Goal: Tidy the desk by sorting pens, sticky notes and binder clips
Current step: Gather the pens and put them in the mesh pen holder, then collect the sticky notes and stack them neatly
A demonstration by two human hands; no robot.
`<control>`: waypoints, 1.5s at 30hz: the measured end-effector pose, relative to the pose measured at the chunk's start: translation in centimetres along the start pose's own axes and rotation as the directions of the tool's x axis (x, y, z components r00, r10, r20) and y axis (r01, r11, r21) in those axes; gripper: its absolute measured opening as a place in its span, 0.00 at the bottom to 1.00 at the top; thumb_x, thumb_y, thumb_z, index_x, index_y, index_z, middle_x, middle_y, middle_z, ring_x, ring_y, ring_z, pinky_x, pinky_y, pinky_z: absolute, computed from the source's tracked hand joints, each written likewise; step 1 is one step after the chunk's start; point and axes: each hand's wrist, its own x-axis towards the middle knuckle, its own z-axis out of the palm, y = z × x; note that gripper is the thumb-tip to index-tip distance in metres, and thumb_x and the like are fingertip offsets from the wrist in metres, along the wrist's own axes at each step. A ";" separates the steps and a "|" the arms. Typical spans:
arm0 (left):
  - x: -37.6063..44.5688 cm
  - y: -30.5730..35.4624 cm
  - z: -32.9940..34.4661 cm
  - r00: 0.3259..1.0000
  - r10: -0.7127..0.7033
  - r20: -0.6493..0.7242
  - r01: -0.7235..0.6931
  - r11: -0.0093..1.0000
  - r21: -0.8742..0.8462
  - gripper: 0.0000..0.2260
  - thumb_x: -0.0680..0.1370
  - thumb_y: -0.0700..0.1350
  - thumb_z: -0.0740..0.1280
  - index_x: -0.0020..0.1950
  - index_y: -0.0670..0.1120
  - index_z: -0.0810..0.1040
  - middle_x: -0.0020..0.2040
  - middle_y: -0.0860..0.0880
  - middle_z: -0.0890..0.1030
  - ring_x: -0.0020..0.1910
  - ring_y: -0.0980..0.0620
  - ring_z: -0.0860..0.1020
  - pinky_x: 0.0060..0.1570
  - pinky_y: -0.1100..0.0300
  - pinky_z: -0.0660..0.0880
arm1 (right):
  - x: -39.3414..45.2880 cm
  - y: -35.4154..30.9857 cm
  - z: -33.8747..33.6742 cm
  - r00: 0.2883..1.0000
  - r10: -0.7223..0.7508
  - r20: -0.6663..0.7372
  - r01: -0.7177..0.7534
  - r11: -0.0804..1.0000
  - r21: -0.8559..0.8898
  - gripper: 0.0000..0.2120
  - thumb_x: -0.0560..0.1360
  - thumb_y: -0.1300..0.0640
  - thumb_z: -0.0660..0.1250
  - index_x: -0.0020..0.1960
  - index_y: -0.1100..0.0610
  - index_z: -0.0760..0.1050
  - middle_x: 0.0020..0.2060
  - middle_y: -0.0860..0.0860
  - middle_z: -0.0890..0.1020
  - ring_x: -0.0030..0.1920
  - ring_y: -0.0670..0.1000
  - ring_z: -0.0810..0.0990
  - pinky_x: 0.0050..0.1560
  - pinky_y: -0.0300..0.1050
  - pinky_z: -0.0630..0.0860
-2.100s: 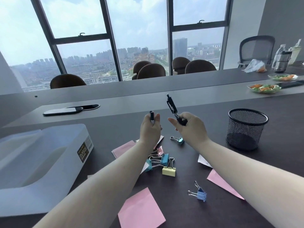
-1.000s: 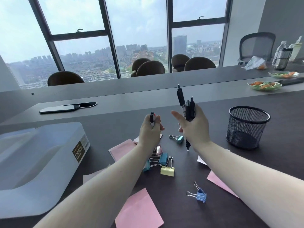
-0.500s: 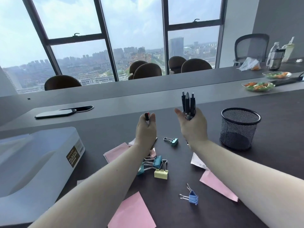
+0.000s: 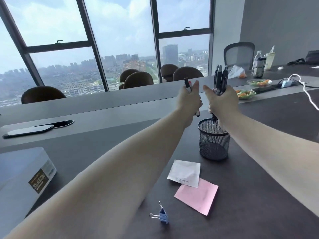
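Note:
My right hand [image 4: 222, 102] grips a bundle of black pens [image 4: 220, 80] upright, their lower tips just above the rim of a black mesh pen cup [image 4: 214, 144]. My left hand [image 4: 189, 99] holds pens [image 4: 187, 84] too, a black one and one with a red end, just left of the cup's mouth. On the dark desk in front of the cup lie a white note [image 4: 184, 173], a pink sticky note [image 4: 196, 195] and a blue binder clip [image 4: 162, 215]. My left forearm hides the desk area further left.
A white plastic container [image 4: 22, 178] stands at the left edge. A flat dark cover [image 4: 29, 131] lies on the raised grey ledge. Far right: food plates [image 4: 245, 94], bottles [image 4: 258, 66], a white cable [image 4: 309, 94]. Chairs line the window side.
Both hands have carried their pens to the right, over the mesh cup. The view has swung right, so the pile of clips and pink notes has left the picture.

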 end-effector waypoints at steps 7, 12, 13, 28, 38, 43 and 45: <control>-0.4 -2.7 3.7 0.998 -0.054 0.040 0.048 0.990 0.132 0.15 0.80 0.54 0.57 0.51 0.42 0.71 0.29 0.47 0.71 0.17 0.51 0.68 0.21 0.63 0.66 | 1.1 2.0 -2.1 0.995 0.094 0.019 -0.090 0.985 -0.145 0.13 0.71 0.47 0.68 0.36 0.52 0.67 0.34 0.50 0.74 0.37 0.54 0.76 0.43 0.50 0.74; 0.0 -3.0 3.8 0.998 -0.063 -0.009 0.064 0.987 0.145 0.10 0.79 0.51 0.61 0.47 0.45 0.67 0.45 0.41 0.76 0.38 0.39 0.81 0.39 0.51 0.79 | 1.2 2.4 -1.9 0.995 0.087 0.039 -0.078 0.979 -0.189 0.10 0.70 0.52 0.67 0.44 0.56 0.69 0.39 0.54 0.76 0.41 0.57 0.77 0.46 0.57 0.81; 0.2 -3.0 3.7 0.997 -0.068 -0.030 0.072 0.987 0.144 0.09 0.79 0.50 0.62 0.45 0.46 0.66 0.49 0.39 0.76 0.44 0.38 0.81 0.45 0.49 0.79 | 1.2 2.4 -1.8 0.995 0.090 0.041 -0.080 0.978 -0.193 0.11 0.69 0.53 0.67 0.46 0.56 0.69 0.41 0.55 0.77 0.44 0.58 0.79 0.49 0.59 0.80; -0.8 -1.3 -4.4 0.990 -0.033 -0.136 0.072 0.952 0.298 0.11 0.79 0.50 0.59 0.53 0.43 0.73 0.58 0.42 0.79 0.49 0.45 0.76 0.39 0.62 0.68 | -0.8 -1.0 0.6 0.988 -0.114 0.107 0.147 0.914 -0.378 0.11 0.74 0.57 0.67 0.53 0.62 0.79 0.50 0.57 0.84 0.44 0.50 0.77 0.47 0.40 0.70; -7.1 -0.7 -16.2 0.984 -0.147 -0.105 0.179 0.869 0.462 0.04 0.77 0.44 0.64 0.43 0.46 0.74 0.47 0.45 0.79 0.46 0.48 0.76 0.42 0.60 0.71 | -7.0 -4.4 5.4 0.960 -0.072 0.271 0.159 0.936 -0.313 0.08 0.73 0.59 0.67 0.49 0.62 0.81 0.47 0.58 0.85 0.49 0.56 0.82 0.45 0.41 0.72; -11.7 -1.8 -22.1 0.957 -0.236 -0.166 0.289 0.799 0.527 0.03 0.78 0.42 0.62 0.48 0.43 0.74 0.46 0.43 0.78 0.41 0.48 0.74 0.34 0.62 0.68 | -10.3 -4.8 7.0 0.936 -0.031 0.349 0.143 0.944 -0.298 0.04 0.73 0.60 0.67 0.44 0.59 0.80 0.44 0.57 0.86 0.49 0.56 0.83 0.47 0.44 0.76; -13.2 -2.6 -24.2 0.947 -0.248 -0.206 0.323 0.745 0.584 0.04 0.78 0.42 0.63 0.49 0.43 0.74 0.48 0.42 0.79 0.43 0.47 0.76 0.36 0.60 0.71 | -11.5 -4.6 7.4 0.927 -0.026 0.374 0.149 0.941 -0.305 0.05 0.73 0.60 0.67 0.44 0.60 0.81 0.44 0.58 0.86 0.48 0.56 0.83 0.48 0.45 0.76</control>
